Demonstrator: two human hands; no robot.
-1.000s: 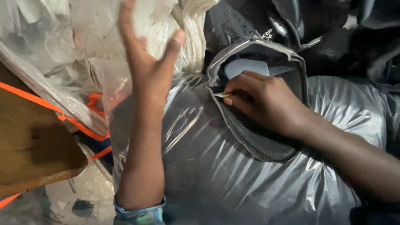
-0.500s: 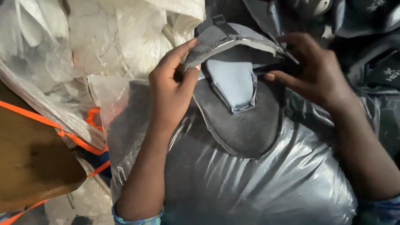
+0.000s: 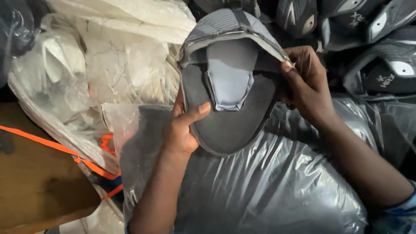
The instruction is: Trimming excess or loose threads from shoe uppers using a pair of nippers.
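Over a clear plastic-wrapped bundle [image 3: 268, 190], left hand [image 3: 184, 128] & right hand [image 3: 305, 82] are clamped on opposite edges of a grey shoe upper [image 3: 229, 82], held up w/ its lining facing the camera; dark shoe uppers [image 3: 368, 34] piled behind, white bags [image 3: 108, 56] at left.

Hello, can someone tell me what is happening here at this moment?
A person holds a grey shoe upper up with both bare hands. The left hand grips its lower left edge, thumb across the dark lining. The right hand pinches the upper right rim and holds it open, so the light grey tongue shows inside. Below lies a large clear plastic bag of grey material. More dark shoe uppers are piled at the top right, and white plastic bags lie to the left.
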